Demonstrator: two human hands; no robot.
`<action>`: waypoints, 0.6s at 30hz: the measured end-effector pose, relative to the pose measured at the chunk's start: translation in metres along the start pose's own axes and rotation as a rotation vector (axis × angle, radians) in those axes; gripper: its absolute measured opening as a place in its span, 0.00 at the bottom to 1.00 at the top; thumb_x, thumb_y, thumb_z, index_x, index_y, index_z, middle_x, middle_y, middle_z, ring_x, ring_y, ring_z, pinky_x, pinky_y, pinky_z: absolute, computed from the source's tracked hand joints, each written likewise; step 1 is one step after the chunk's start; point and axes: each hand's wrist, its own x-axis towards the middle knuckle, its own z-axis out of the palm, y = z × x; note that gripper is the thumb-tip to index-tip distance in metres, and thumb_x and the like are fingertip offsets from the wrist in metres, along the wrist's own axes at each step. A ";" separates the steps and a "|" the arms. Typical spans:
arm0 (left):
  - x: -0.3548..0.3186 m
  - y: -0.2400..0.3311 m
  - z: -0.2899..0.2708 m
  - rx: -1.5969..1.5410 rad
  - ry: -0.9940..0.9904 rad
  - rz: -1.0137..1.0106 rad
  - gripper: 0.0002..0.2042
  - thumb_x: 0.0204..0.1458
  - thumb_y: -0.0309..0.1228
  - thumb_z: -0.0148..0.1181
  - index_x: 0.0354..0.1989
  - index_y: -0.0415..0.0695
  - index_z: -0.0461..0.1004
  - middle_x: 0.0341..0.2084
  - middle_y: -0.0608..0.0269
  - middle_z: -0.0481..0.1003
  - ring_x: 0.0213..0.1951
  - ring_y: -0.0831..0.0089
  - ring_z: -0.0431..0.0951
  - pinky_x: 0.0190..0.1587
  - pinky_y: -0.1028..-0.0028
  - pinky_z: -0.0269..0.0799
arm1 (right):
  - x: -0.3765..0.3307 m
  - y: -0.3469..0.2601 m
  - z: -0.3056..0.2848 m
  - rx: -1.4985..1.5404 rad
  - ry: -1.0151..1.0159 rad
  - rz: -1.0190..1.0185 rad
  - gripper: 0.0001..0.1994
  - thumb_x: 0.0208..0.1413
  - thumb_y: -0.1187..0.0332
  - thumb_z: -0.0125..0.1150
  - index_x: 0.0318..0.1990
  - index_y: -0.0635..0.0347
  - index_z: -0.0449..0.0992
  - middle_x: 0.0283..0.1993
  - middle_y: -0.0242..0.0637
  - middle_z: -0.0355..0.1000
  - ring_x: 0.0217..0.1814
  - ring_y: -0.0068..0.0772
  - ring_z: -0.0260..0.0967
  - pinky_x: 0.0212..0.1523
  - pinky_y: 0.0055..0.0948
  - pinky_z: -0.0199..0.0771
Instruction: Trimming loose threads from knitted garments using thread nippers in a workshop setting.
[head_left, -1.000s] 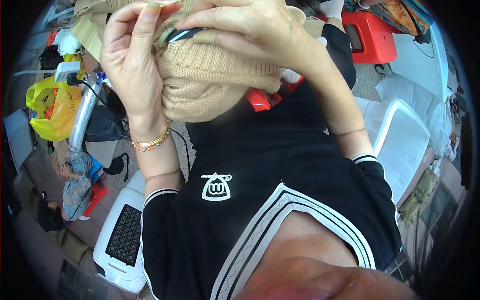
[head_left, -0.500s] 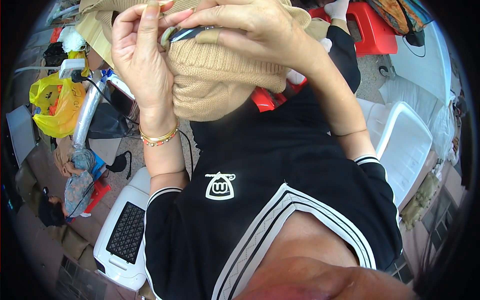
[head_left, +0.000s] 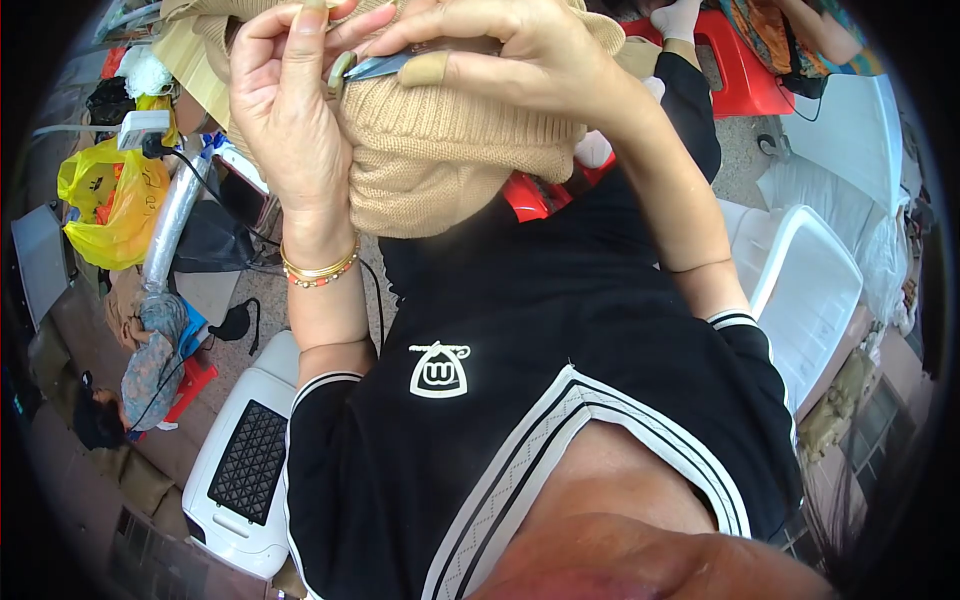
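Tan ribbed knitwear (head_left: 440, 150) lies bunched in front of me, under both hands. My left hand (head_left: 290, 110) is closed in a pinch at its left edge, thumb up; what the fingertips hold is too small to make out. Gold and beaded bracelets (head_left: 320, 268) circle that wrist. From the other side my right hand (head_left: 520, 60), with a tan finger cover (head_left: 423, 68) on the thumb, grips a small pointed metal blade, like thread snips (head_left: 376, 68). The blade points left, beside a small round greenish thing (head_left: 341, 72) near my left fingers.
Left are a yellow plastic bag (head_left: 115, 205), a white plug adapter (head_left: 143, 132) with a black cable, a clear-wrapped roll (head_left: 172, 225) and a white appliance (head_left: 240, 480). A white plastic bin (head_left: 810, 290) stands right. Red stools (head_left: 720, 60) and another person's arm (head_left: 825, 35) show top right.
The blade between my hands shows more of its pale flat side. Both hands have shifted slightly, staying on the knitwear. Another person's arm has come into view at the top right.
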 end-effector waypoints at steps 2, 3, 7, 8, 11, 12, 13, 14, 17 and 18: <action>0.000 0.000 -0.002 0.005 -0.008 0.003 0.07 0.67 0.28 0.55 0.44 0.35 0.71 0.42 0.47 0.80 0.42 0.54 0.85 0.46 0.68 0.82 | -0.001 -0.002 -0.001 0.035 -0.016 0.076 0.13 0.56 0.75 0.68 0.49 0.65 0.82 0.47 0.44 0.80 0.49 0.37 0.79 0.49 0.30 0.78; 0.001 0.000 -0.003 0.006 -0.018 0.006 0.07 0.67 0.28 0.55 0.44 0.35 0.71 0.42 0.47 0.80 0.42 0.54 0.85 0.46 0.68 0.82 | -0.002 0.000 0.000 0.034 -0.017 0.078 0.13 0.56 0.75 0.68 0.49 0.65 0.82 0.47 0.44 0.80 0.49 0.37 0.79 0.49 0.30 0.78; 0.002 -0.002 -0.007 0.025 -0.035 0.023 0.07 0.68 0.28 0.54 0.44 0.35 0.71 0.42 0.48 0.80 0.42 0.54 0.86 0.46 0.67 0.82 | 0.000 -0.002 0.000 0.271 0.061 0.127 0.12 0.55 0.75 0.69 0.48 0.66 0.82 0.43 0.44 0.81 0.44 0.35 0.79 0.46 0.30 0.77; 0.002 -0.002 -0.007 0.025 -0.035 0.023 0.07 0.68 0.28 0.54 0.44 0.35 0.71 0.42 0.48 0.80 0.42 0.54 0.86 0.46 0.67 0.82 | 0.002 -0.005 -0.001 0.071 0.015 0.103 0.12 0.55 0.75 0.69 0.47 0.66 0.83 0.42 0.44 0.81 0.43 0.35 0.79 0.45 0.29 0.77; 0.000 0.000 -0.008 -0.055 -0.019 -0.027 0.08 0.68 0.28 0.53 0.45 0.34 0.70 0.43 0.47 0.79 0.44 0.52 0.85 0.47 0.63 0.83 | 0.000 -0.007 -0.001 0.051 -0.033 0.143 0.12 0.56 0.75 0.68 0.47 0.66 0.82 0.42 0.43 0.81 0.43 0.35 0.79 0.45 0.29 0.77; 0.000 0.002 -0.008 -0.064 0.011 -0.032 0.08 0.68 0.28 0.52 0.46 0.34 0.70 0.45 0.45 0.79 0.46 0.50 0.84 0.48 0.61 0.83 | -0.002 -0.005 0.002 0.054 -0.033 0.140 0.12 0.56 0.75 0.68 0.47 0.66 0.82 0.42 0.43 0.81 0.43 0.35 0.79 0.45 0.29 0.77; -0.001 0.004 -0.009 -0.073 0.042 -0.036 0.08 0.68 0.27 0.51 0.47 0.34 0.69 0.46 0.44 0.78 0.48 0.49 0.83 0.49 0.59 0.83 | -0.007 -0.002 0.007 0.130 0.010 0.171 0.12 0.55 0.73 0.70 0.47 0.66 0.82 0.42 0.43 0.81 0.43 0.34 0.79 0.45 0.28 0.77; 0.000 0.006 -0.010 -0.072 0.019 0.006 0.08 0.69 0.27 0.50 0.47 0.34 0.68 0.48 0.42 0.77 0.49 0.47 0.82 0.49 0.58 0.83 | -0.007 0.000 0.009 0.207 0.049 0.201 0.13 0.54 0.72 0.71 0.47 0.65 0.82 0.42 0.43 0.81 0.43 0.34 0.79 0.45 0.28 0.77; -0.004 0.025 -0.021 0.112 -0.005 0.068 0.09 0.69 0.28 0.51 0.48 0.34 0.72 0.47 0.49 0.78 0.47 0.60 0.81 0.51 0.66 0.78 | -0.012 -0.012 0.002 0.320 0.159 0.335 0.15 0.52 0.69 0.74 0.47 0.63 0.81 0.41 0.42 0.80 0.43 0.33 0.78 0.44 0.27 0.77; -0.008 0.033 -0.022 0.153 -0.010 0.053 0.10 0.68 0.29 0.53 0.46 0.35 0.77 0.43 0.59 0.81 0.43 0.76 0.81 0.51 0.76 0.75 | -0.014 -0.012 0.000 0.280 0.182 0.282 0.17 0.50 0.68 0.75 0.46 0.63 0.81 0.40 0.41 0.80 0.41 0.32 0.77 0.42 0.28 0.75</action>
